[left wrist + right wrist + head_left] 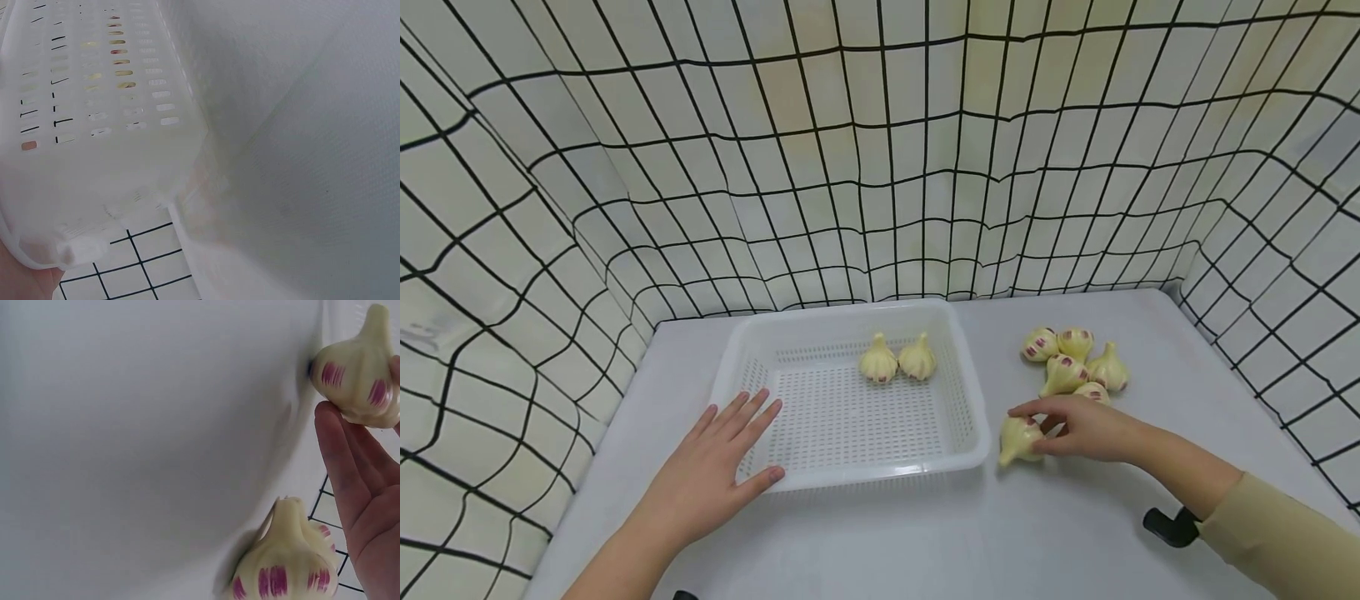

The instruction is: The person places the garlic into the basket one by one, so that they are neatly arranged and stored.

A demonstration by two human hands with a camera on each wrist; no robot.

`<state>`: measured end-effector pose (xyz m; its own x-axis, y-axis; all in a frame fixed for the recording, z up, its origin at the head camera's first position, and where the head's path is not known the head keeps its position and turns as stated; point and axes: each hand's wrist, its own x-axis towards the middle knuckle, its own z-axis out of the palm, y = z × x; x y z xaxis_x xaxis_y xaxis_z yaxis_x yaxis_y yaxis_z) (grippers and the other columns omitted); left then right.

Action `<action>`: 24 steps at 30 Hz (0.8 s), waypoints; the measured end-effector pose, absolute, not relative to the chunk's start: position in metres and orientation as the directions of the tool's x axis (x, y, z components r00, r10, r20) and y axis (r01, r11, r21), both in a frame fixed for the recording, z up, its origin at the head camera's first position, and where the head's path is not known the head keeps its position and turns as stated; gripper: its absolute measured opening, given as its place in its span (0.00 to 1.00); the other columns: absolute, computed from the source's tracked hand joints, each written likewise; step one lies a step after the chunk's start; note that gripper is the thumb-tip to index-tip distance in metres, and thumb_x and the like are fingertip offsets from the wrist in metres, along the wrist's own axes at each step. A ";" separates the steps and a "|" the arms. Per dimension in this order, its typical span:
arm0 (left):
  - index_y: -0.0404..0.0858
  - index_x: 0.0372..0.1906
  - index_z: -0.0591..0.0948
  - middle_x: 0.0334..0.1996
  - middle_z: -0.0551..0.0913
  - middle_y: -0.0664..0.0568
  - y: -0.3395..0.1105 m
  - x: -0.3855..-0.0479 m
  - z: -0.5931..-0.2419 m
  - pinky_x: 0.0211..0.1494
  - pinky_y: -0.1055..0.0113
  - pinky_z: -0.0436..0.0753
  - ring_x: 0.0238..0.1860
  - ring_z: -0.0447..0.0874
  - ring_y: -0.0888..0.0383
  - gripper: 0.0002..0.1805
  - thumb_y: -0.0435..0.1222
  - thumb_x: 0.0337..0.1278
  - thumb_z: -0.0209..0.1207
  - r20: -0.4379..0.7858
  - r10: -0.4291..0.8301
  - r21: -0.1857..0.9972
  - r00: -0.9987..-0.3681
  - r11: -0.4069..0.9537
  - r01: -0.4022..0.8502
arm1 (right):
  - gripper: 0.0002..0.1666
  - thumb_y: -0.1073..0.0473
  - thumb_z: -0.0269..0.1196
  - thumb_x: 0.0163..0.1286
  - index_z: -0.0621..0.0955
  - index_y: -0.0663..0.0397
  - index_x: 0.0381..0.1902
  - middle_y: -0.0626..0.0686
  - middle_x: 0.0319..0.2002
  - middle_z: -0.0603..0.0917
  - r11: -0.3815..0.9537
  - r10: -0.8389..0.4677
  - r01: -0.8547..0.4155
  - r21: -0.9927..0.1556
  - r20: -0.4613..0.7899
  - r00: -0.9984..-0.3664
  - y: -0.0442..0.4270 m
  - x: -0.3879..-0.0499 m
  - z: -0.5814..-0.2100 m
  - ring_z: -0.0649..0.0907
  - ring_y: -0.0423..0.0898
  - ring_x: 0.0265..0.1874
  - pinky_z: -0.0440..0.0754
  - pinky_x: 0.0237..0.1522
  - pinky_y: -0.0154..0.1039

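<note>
My right hand [1082,429] pinches a garlic bulb [1017,439] between thumb and fingers, just right of the white plastic basket [880,479]. Purple streaks mark this bulb [350,378] in the right wrist view, and its stem points up there. Fingers spread, my left hand [707,475] lies over the basket's near left corner, thumb at the front rim. Two garlic bulbs, one on the left [878,363] and one on the right [917,360], sit side by side inside the basket toward its back right. The left wrist view shows the basket's slotted side [94,175].
Several more garlic bulbs [1064,374] lie clustered on the white tabletop [925,542], right of the basket and behind my right hand. Black grid netting [887,167] over pale walls encloses the back and both sides. A black object [1172,527] shows beneath my right sleeve.
</note>
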<state>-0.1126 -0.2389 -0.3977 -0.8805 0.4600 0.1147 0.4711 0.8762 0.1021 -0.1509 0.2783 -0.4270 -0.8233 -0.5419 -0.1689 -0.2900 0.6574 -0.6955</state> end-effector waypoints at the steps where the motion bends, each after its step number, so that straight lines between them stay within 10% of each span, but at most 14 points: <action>1: 0.50 0.78 0.58 0.78 0.56 0.50 -0.239 -0.113 -0.398 0.77 0.44 0.49 0.77 0.51 0.44 0.45 0.63 0.62 0.56 0.114 0.460 0.104 -0.881 0.876 0.471 | 0.32 0.43 0.69 0.65 0.78 0.44 0.65 0.49 0.60 0.80 0.662 -0.533 -0.282 -0.694 -0.172 -0.829 0.279 -0.151 -0.427 0.84 0.44 0.48 0.84 0.43 0.33; 24: 0.49 0.78 0.58 0.78 0.55 0.50 -0.238 -0.112 -0.397 0.77 0.45 0.48 0.77 0.50 0.44 0.45 0.62 0.62 0.56 0.113 0.461 0.099 -0.880 0.876 0.471 | 0.33 0.47 0.69 0.65 0.77 0.55 0.64 0.51 0.55 0.82 0.794 -0.403 -0.317 -0.519 -0.058 -0.913 0.289 -0.135 -0.431 0.82 0.38 0.41 0.83 0.38 0.33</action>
